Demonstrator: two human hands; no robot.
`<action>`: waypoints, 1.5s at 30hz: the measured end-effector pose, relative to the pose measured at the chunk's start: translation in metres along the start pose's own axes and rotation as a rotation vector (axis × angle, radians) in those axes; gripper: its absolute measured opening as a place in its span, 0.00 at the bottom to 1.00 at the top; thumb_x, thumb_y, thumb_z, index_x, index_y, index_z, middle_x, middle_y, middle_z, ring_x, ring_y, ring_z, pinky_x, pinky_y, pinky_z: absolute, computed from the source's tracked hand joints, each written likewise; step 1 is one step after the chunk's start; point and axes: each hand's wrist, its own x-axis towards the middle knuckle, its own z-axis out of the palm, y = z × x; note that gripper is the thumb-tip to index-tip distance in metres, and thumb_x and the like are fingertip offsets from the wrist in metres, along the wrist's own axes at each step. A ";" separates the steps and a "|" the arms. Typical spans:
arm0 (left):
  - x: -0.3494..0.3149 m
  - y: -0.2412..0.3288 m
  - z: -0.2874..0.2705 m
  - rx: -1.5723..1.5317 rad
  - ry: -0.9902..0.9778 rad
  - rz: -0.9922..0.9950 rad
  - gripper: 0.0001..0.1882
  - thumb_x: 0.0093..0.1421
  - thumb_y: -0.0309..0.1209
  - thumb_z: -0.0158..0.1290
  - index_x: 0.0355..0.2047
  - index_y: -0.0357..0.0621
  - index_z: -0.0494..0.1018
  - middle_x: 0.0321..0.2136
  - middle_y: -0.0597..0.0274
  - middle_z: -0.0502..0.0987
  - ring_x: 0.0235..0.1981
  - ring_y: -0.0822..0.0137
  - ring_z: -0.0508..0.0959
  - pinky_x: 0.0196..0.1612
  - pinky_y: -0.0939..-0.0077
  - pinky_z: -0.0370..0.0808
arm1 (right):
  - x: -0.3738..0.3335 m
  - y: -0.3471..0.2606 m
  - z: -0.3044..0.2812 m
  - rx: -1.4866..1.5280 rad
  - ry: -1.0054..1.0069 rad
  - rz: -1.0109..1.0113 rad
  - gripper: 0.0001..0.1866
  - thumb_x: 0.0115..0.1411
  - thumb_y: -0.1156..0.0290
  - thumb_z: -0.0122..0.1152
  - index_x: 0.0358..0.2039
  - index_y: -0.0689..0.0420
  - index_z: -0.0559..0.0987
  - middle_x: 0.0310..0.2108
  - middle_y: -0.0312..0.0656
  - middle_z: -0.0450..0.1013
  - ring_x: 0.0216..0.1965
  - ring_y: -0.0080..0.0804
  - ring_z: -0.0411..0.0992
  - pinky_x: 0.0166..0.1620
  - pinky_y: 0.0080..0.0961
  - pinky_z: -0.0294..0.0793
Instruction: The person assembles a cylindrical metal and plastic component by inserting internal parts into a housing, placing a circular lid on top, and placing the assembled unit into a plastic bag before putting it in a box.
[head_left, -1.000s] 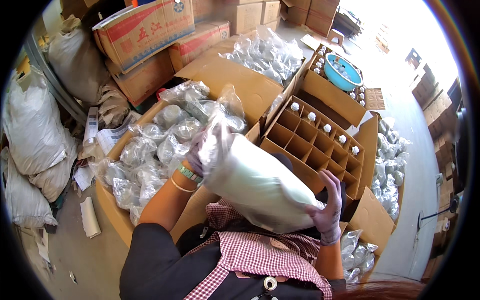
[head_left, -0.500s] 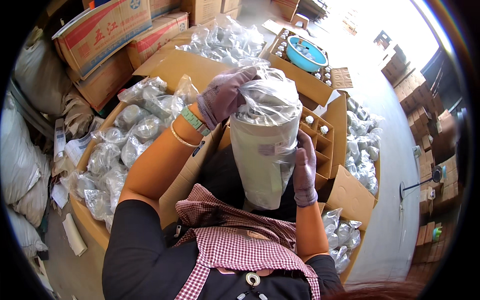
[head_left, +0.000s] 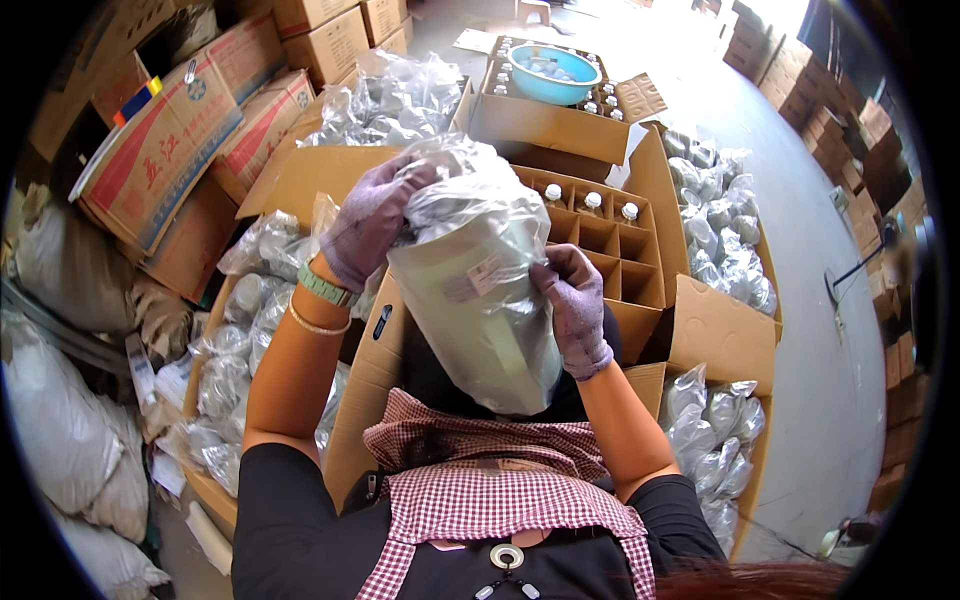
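Note:
A large, pale grey-green cylindrical container (head_left: 500, 350) in a clear plastic bag stands tilted in front of my lap, with a small label on its side. My left hand (head_left: 372, 222), in a mauve glove, grips the gathered plastic at its upper left. At the right side my gloved right hand (head_left: 575, 305) has its fingers closed on the bag's plastic. Just beyond is a cardboard box with dividers (head_left: 637, 262), where several white-capped bottles (head_left: 591, 203) stand in some cells. The bunched bag hides the container's top.
Open boxes of plastic-wrapped items stand on my left (head_left: 262, 262), right (head_left: 722, 225) and far side (head_left: 385, 100). A blue basin (head_left: 553, 85) rests on another bottle box ahead. Stacked cartons (head_left: 170, 150) and white sacks (head_left: 70, 410) line the left. A box flap (head_left: 725, 335) sticks out at right.
The wrapped container has tilted, its top leaning left. My right hand has moved from supporting its side to pinching the plastic. The view has shifted, showing more of the divided box.

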 end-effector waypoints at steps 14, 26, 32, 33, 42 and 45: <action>-0.011 0.023 0.007 0.197 -0.119 -0.129 0.13 0.66 0.35 0.54 0.46 0.39 0.72 0.38 0.73 0.74 0.38 0.82 0.72 0.43 0.87 0.70 | -0.047 -0.020 -0.007 0.351 -0.077 0.144 0.11 0.71 0.67 0.57 0.42 0.63 0.80 0.37 0.33 0.77 0.42 0.15 0.72 0.50 0.16 0.71; -0.115 0.004 -0.047 0.105 0.353 -0.058 0.16 0.64 0.26 0.55 0.52 0.37 0.75 0.43 0.59 0.81 0.42 0.68 0.81 0.46 0.73 0.81 | -0.059 0.004 -0.063 -0.291 0.007 0.095 0.22 0.65 0.68 0.64 0.56 0.64 0.76 0.52 0.43 0.76 0.57 0.29 0.72 0.65 0.29 0.66; -0.339 -0.133 -0.118 0.103 0.456 -0.154 0.24 0.75 0.42 0.45 0.63 0.40 0.68 0.56 0.58 0.76 0.54 0.63 0.77 0.59 0.66 0.75 | -0.130 0.001 -0.032 -0.105 0.162 0.343 0.43 0.54 0.65 0.70 0.68 0.62 0.62 0.61 0.44 0.67 0.62 0.37 0.66 0.67 0.36 0.64; -0.364 -0.145 -0.112 0.011 0.456 -0.154 0.26 0.75 0.44 0.44 0.65 0.40 0.67 0.59 0.58 0.74 0.57 0.62 0.76 0.62 0.65 0.73 | -0.131 0.003 -0.040 0.015 0.073 0.471 0.48 0.55 0.60 0.70 0.71 0.61 0.56 0.61 0.45 0.67 0.63 0.39 0.66 0.68 0.38 0.62; -0.275 -0.098 -0.153 -0.303 0.586 -0.170 0.29 0.79 0.46 0.34 0.60 0.34 0.71 0.56 0.52 0.78 0.56 0.61 0.77 0.62 0.65 0.74 | -0.001 -0.027 0.032 -0.089 -0.447 0.288 0.59 0.37 0.72 0.82 0.69 0.55 0.58 0.61 0.42 0.67 0.63 0.35 0.67 0.66 0.35 0.68; -0.239 -0.144 -0.195 -0.476 0.624 -0.278 0.32 0.79 0.51 0.32 0.63 0.36 0.70 0.58 0.56 0.77 0.60 0.62 0.75 0.68 0.68 0.67 | 0.056 -0.034 0.093 -0.448 -0.656 -0.215 0.50 0.37 0.70 0.80 0.64 0.57 0.67 0.56 0.47 0.69 0.60 0.42 0.70 0.65 0.37 0.69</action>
